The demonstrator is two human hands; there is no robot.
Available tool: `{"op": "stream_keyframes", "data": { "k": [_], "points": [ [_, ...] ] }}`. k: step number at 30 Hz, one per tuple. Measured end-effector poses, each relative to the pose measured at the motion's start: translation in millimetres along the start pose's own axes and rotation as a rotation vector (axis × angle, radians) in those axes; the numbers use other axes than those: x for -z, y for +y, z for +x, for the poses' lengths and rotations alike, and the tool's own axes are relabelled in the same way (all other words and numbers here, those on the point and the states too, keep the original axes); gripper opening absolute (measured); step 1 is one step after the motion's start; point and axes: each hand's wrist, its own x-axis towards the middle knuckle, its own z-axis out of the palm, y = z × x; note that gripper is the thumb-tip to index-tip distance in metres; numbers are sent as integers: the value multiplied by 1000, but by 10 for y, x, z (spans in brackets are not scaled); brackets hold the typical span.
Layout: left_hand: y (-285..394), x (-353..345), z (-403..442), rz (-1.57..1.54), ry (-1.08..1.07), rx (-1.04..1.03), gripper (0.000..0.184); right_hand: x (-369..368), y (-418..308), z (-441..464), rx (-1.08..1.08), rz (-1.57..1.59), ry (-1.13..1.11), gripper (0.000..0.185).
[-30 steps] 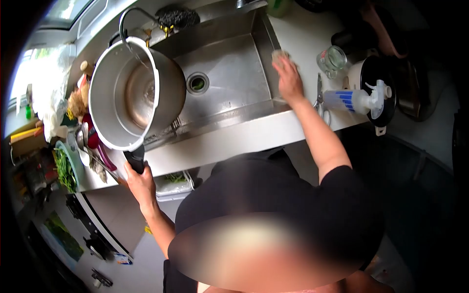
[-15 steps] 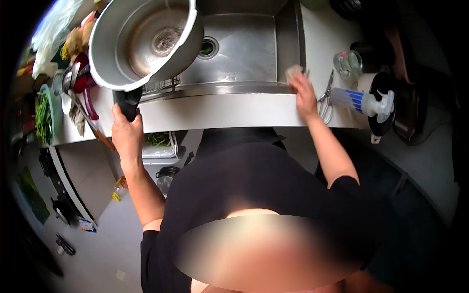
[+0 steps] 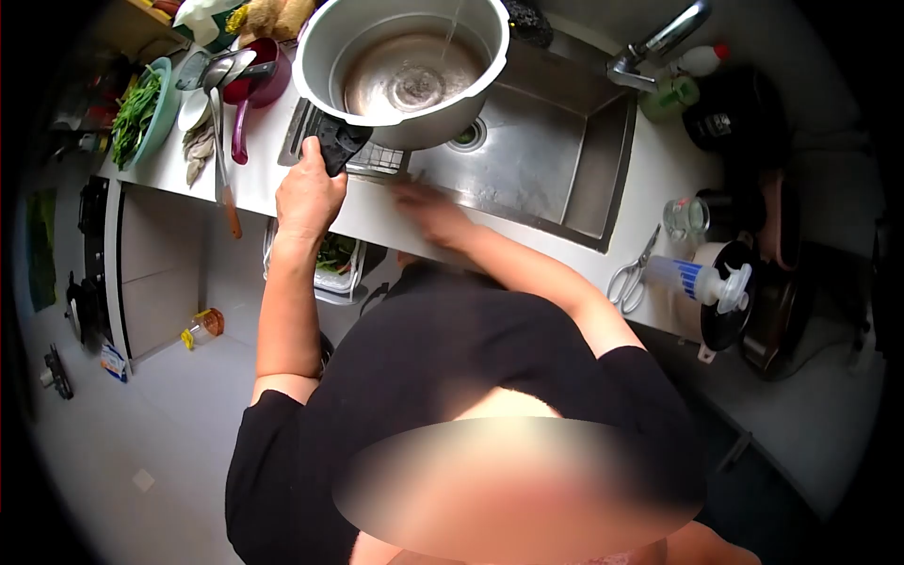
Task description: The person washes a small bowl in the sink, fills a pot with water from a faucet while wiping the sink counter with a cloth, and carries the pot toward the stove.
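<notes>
My left hand (image 3: pixel 311 193) grips the black handle (image 3: pixel 341 143) of a large grey metal pot (image 3: pixel 400 71). The pot is held over the left part of the sink, and a thin stream of water (image 3: pixel 453 33) falls into it. Its bottom inside looks brownish, with a ring in the middle. My right hand (image 3: pixel 433 215) is smeared by motion at the front edge of the sink (image 3: pixel 527 141), just below the pot. Its fingers and anything in them cannot be made out. A wire rack (image 3: pixel 384 160) lies partly beneath the pot.
A chrome faucet (image 3: pixel 664 38) rises behind the sink. Scissors (image 3: pixel 629 282), a glass jar (image 3: pixel 685 218) and a clear bottle with blue markings (image 3: pixel 692 278) are on the right. Leftward are a purple-handled ladle (image 3: pixel 241 132), spoons (image 3: pixel 217 80) and a bowl of greens (image 3: pixel 141 118).
My right hand has swept left from the sink's right corner toward the pot. The beige cloth-like piece it touched no longer shows there. The camera view has turned; my left hand keeps its grip.
</notes>
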Motion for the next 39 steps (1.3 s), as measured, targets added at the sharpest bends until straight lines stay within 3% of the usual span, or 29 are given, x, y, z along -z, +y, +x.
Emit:
{"op": "stream_keyframes", "data": {
  "k": [6,8,12,21,24,27,29,31,32,36,39],
  "points": [
    [-25,1,-10,4,17,-2,42,47,4,116,-284,201,-63,32],
    [-66,-39,-4,-8,32,-9,42,226,131,-147,-101,30,-59,33],
    [-60,-53,-17,-23,49,-19,42,687,21,-761,55,-285,42,39],
    [-76,-56,-16,-30,37,-31,42,1346,40,-1648,-247,-565,349,36],
    [-75,-58,-24,-25,48,-31,42,1624,242,-1755,-345,-514,614,35],
    [-60,-36,-45,-35,45,-6,43,2037,350,-1713,-312,-546,790,40],
    [-72,-45,-34,-34,39,-1,44,2352,295,-1621,-291,-837,801,36],
    [-57,-34,-40,-38,22,10,44,2661,386,-1592,-344,-793,848,33],
    [-55,-39,-42,-28,29,9,44,2797,420,-1586,-359,-933,817,35],
    [-40,-25,-59,-34,65,-43,44,2833,398,-1398,-428,-1248,765,39],
    [-13,32,-81,-40,46,-55,46,2529,685,-1337,-408,-812,723,35]
  ]
}}
